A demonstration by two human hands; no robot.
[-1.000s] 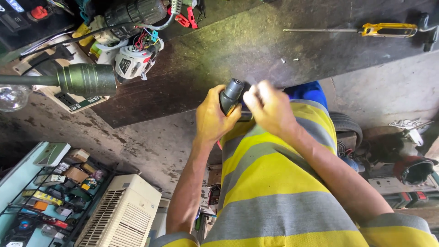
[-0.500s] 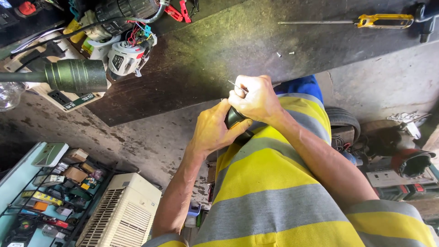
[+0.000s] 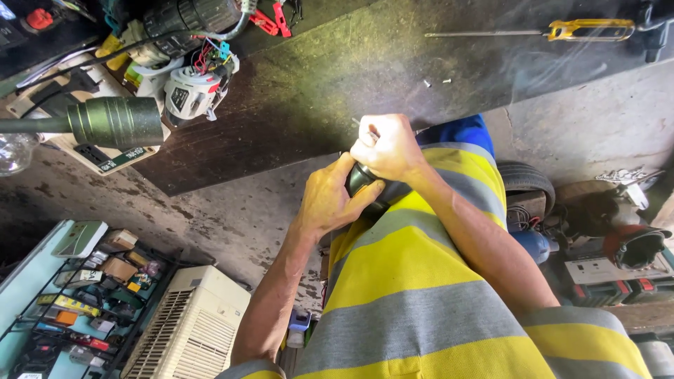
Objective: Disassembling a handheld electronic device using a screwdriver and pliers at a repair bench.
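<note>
A small dark cylindrical part (image 3: 361,184) is pressed against my yellow and grey striped shirt, just below the edge of the dark workbench (image 3: 337,77). My left hand (image 3: 328,200) wraps around its side. My right hand (image 3: 387,147) is closed over its top end, with a thin metal piece poking out between the fingers. Most of the part is hidden by both hands.
A yellow-handled screwdriver (image 3: 562,30) lies at the bench's far right. A green lamp head (image 3: 116,121), an opened power tool with wires (image 3: 196,88) and a drill (image 3: 189,17) crowd the left end. Two tiny screws (image 3: 435,82) lie mid-bench. On the floor stand a white appliance (image 3: 189,330) and shelves of boxes.
My hands and the dark part have come down from the bench edge toward my chest. My right hand moved from beside the part to on top of it.
</note>
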